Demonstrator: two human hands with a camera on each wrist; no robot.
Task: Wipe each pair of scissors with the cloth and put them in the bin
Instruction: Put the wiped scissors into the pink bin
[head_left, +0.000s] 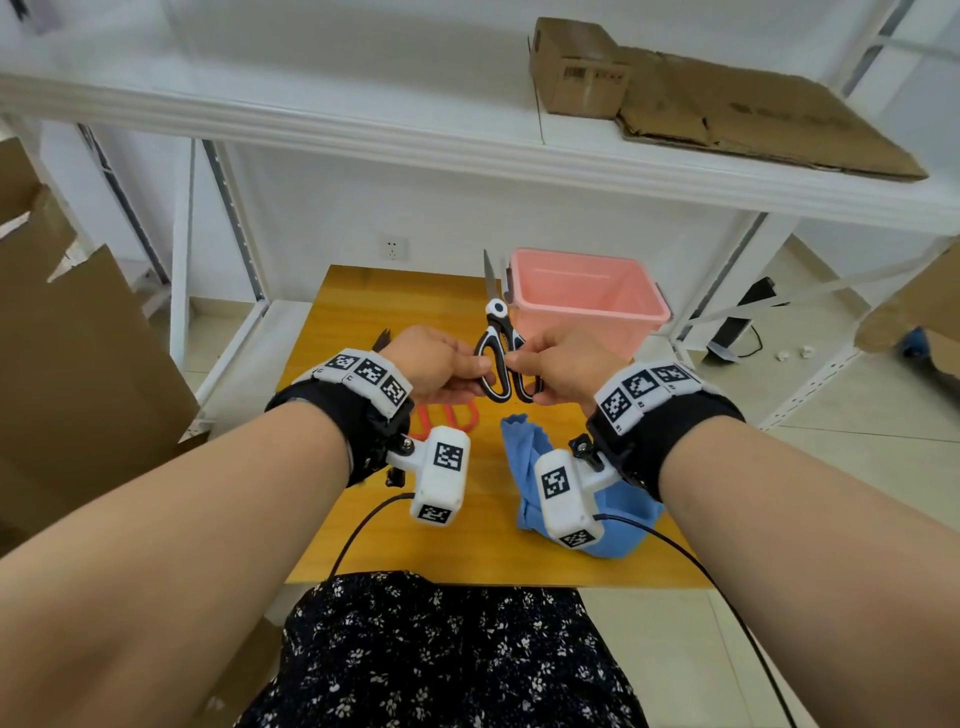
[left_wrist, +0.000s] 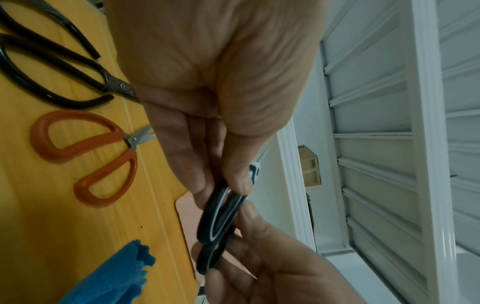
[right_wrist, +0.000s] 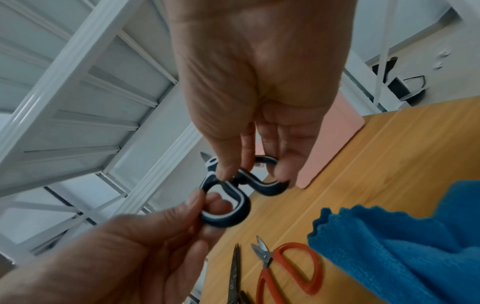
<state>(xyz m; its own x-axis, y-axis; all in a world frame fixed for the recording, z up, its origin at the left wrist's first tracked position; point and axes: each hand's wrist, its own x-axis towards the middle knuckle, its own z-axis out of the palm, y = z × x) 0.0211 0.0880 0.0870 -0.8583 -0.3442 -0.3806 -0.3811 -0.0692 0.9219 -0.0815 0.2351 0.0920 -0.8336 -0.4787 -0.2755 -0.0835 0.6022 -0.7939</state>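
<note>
- Overhead, the black-and-white kitchen scissors (head_left: 500, 347) were held above the desk (head_left: 363, 306), blades together and pointing up and away toward the pink bin (head_left: 587, 296), the long axis near upright.
- Each hand pinched one handle loop: left hand (head_left: 441, 369) the left loop, right hand (head_left: 558, 366) the right, fingers (right_wrist: 228, 170) curled on it.
- Below the right wrist lay the blue cloth (head_left: 530, 457), nearer that hand than the other.
- Orange scissors (left_wrist: 85, 156) and black scissors (left_wrist: 59, 70) lay on the desk; wiping seemingly came next.
</note>
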